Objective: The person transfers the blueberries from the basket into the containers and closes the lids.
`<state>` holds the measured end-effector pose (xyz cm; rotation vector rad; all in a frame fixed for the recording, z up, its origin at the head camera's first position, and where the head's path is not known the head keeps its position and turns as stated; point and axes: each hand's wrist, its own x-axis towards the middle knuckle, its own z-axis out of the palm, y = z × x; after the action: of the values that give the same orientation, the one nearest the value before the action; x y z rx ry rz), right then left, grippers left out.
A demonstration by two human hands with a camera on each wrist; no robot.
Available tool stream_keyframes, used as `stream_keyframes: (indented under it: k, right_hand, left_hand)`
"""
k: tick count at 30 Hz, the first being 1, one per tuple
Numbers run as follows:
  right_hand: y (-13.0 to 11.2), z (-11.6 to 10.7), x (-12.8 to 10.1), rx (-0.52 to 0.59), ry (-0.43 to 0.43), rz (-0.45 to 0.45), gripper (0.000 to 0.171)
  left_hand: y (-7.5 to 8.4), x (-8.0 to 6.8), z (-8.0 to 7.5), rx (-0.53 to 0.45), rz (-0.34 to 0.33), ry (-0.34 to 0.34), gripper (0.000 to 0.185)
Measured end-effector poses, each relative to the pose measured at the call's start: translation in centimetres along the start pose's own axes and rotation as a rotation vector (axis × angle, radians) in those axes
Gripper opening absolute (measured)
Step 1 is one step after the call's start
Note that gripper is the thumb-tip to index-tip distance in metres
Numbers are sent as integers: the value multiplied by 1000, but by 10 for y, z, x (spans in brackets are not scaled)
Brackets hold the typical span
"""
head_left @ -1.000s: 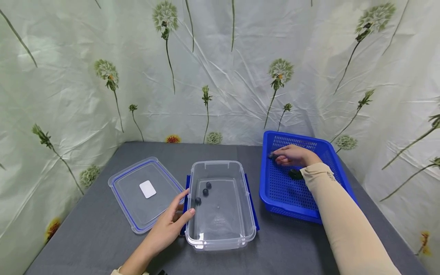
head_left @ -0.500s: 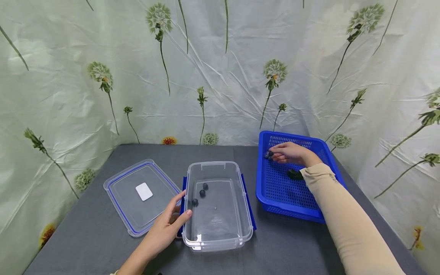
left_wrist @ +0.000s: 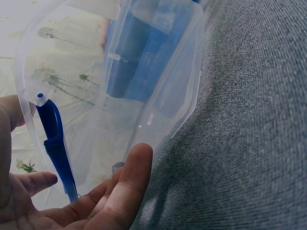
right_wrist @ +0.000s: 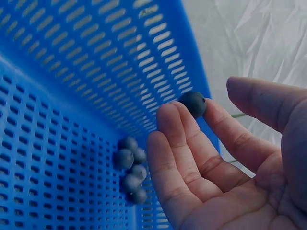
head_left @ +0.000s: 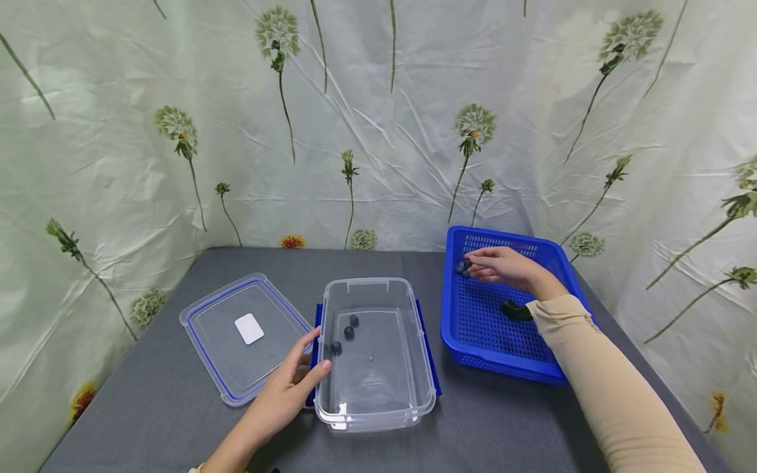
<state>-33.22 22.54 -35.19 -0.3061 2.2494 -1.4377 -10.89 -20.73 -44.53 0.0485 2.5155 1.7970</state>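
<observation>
My right hand [head_left: 505,268] reaches into the blue plastic basket [head_left: 503,369]. One blueberry [right_wrist: 193,104] is pinched between its index and middle fingertips, with the thumb held apart. Below, several blueberries [right_wrist: 132,179] cluster in the basket's corner. My left hand [head_left: 280,397] grips the near-left side of a clear food container [head_left: 384,387], thumb at the rim and fingers along the outer wall by the blue latch [left_wrist: 55,139]. Inside the container lie 3 blueberries [head_left: 349,332] toward its left side.
A clear lid [head_left: 269,351] with a blue seal and a white label [head_left: 249,328] lies flat left of the container. The grey cloth-covered table [head_left: 378,453] ends at a hanging flower-print curtain [head_left: 402,197]. Under my right wrist shows a dark object [head_left: 514,311].
My right hand has risen slightly from the berry cluster with a blueberry between its fingertips, and the wrist has shifted right. The left hand keeps its hold on the container.
</observation>
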Motion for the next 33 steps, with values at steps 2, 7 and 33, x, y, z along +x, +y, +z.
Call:
stream_keyframes:
  k: [2,7,33]
  right_hand:
    - [-1,2,-2,19,1,-18,60]
    - [-6,7,-10,34,0,-59,59]
    - [-33,61,-11,20,-94,-178,54]
  left_hand:
    - [0,0,0,-1,-2,1,65]
    - [0,1,0,-5,-4,1,65]
    - [0,2,0,3,-8,-8,65]
